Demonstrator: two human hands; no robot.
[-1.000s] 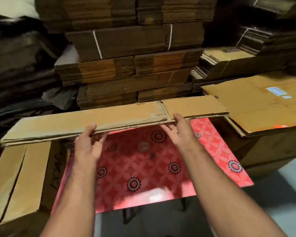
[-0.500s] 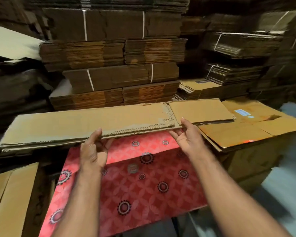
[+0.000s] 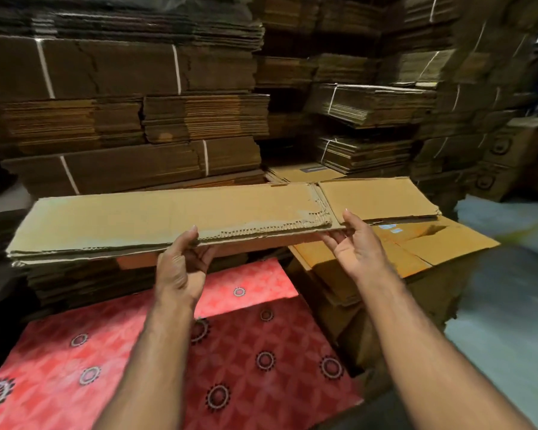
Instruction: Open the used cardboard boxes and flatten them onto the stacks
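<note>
A long flattened cardboard box point(image 3: 174, 217) lies almost level in front of me, held up at chest height by its near edge. My left hand point(image 3: 180, 265) grips that edge near the middle, thumb on top and fingers underneath. My right hand point(image 3: 356, 246) holds the edge further right, thumb on top, fingers below. The box's torn, ragged corrugated edge faces me. Its right flap point(image 3: 376, 197) hangs over an orange-brown stack of flattened boxes point(image 3: 448, 246).
Tall tied bundles of flattened cardboard point(image 3: 121, 119) fill the wall ahead and the right side point(image 3: 370, 103). A red patterned table top point(image 3: 246, 352) lies below my arms. Printed cartons point(image 3: 507, 150) stand at the far right, beside a pale floor point(image 3: 510, 305).
Both hands have lifted the flattened box higher and carried it forward and to the right. My view has swung up, so the table sits lower and more stacks show.
</note>
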